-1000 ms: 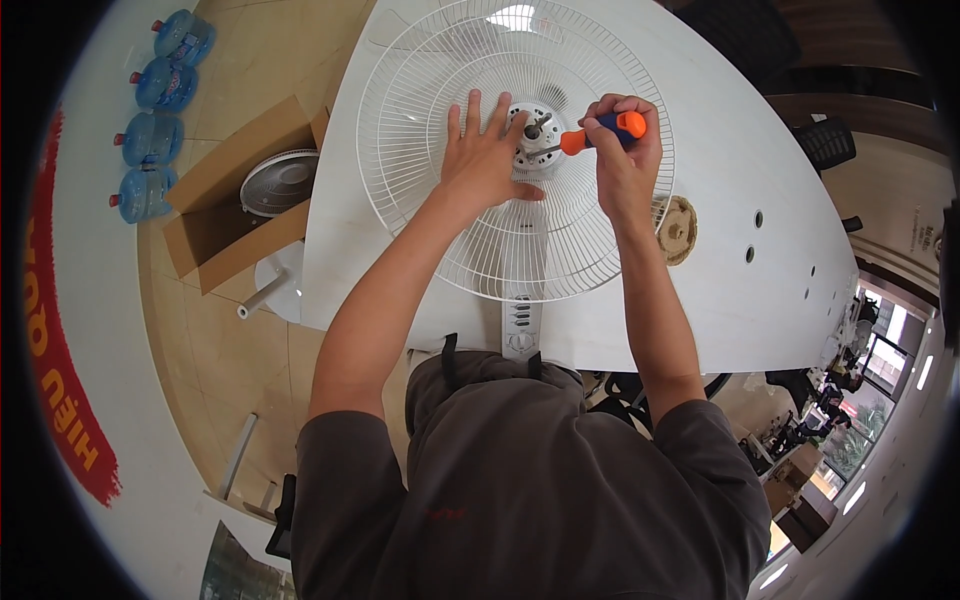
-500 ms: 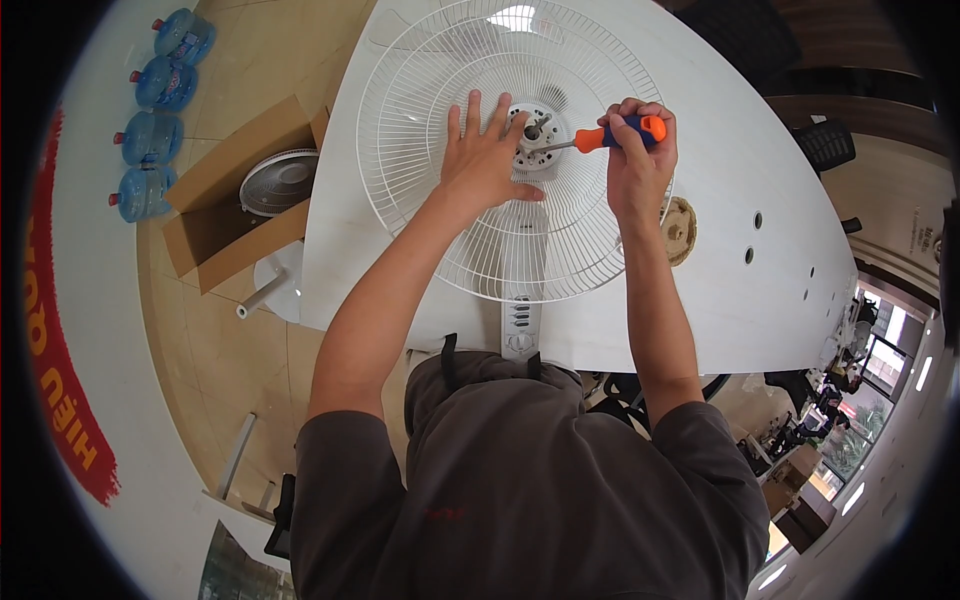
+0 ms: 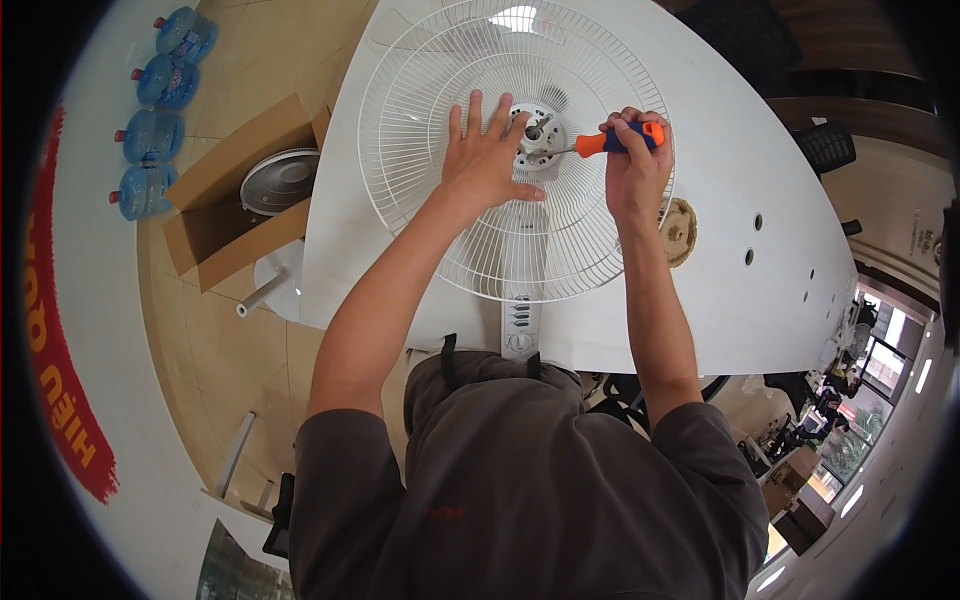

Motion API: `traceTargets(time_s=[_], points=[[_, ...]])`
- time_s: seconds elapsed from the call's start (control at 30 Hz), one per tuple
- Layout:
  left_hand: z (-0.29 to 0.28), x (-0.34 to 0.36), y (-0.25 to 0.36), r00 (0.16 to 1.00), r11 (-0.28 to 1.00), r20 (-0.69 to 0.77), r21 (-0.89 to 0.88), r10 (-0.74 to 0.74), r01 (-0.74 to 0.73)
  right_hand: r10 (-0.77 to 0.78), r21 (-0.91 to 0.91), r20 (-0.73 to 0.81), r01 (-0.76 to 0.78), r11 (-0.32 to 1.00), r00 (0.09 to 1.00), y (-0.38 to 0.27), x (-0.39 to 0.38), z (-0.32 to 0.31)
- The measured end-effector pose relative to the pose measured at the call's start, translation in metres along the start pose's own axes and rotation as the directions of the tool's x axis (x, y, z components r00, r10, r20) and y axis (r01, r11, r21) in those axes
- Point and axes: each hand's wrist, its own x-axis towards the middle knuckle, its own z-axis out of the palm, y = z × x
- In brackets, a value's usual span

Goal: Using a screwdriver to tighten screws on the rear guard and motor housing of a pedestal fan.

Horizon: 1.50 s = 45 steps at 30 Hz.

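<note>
A round white wire fan grille (image 3: 430,225) lies over the white fan body, whose control panel (image 3: 520,325) shows below it, near me. At the grille's centre is a plate with holes around the motor shaft (image 3: 537,130). My left hand (image 3: 485,155) lies with fingers spread on the grille, left of the hub. In my right hand (image 3: 638,170) is an orange and blue screwdriver (image 3: 612,140), held nearly level by its handle. Its shaft points left, and the tip is at the hub plate's lower edge. Whether a screw sits under the tip I cannot make out.
The white table (image 3: 720,290) has several holes on its right. A round tan moulded piece (image 3: 679,232) lies beside the grille. On the floor at left are an open cardboard box (image 3: 220,240) with another grille (image 3: 280,182), a white stand base (image 3: 280,285) and several blue water bottles (image 3: 165,82).
My right hand has shifted slightly to the left and down, and its grip on the screwdriver handle has turned a little. The left hand stays where it was.
</note>
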Motion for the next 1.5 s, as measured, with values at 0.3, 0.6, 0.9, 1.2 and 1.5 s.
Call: traceTargets(time_s=[0.3, 0.6, 0.9, 1.2, 1.5], points=[[0.002, 0.0, 0.0, 1.0, 1.0, -0.009, -0.006, 0.0, 0.0, 0.025, 0.054, -0.093, -0.02, 0.998, 0.995, 0.003, 0.005, -0.011], [0.001, 0.0, 0.0, 1.0, 1.0, 0.002, -0.004, -0.006, 0.006, -0.014, 0.028, -0.117, 0.018, 0.999, 0.993, -0.002, 0.002, -0.017], [0.001, 0.001, 0.001, 1.0, 1.0, -0.008, 0.008, -0.002, 0.002, -0.011, 0.023, -0.106, 0.013, 1.0, 0.994, -0.004, -0.002, -0.014], [0.004, -0.001, -0.002, 0.999, 1.0, -0.027, -0.019, 0.017, -0.017, -0.029, 0.027, -0.068, 0.031, 0.999, 0.997, -0.006, -0.003, -0.009], [0.0, -0.002, 0.0, 1.0, 1.0, -0.007, -0.015, 0.007, -0.007, -0.038, -0.021, -0.047, 0.037, 0.999, 0.998, -0.006, -0.004, -0.003]])
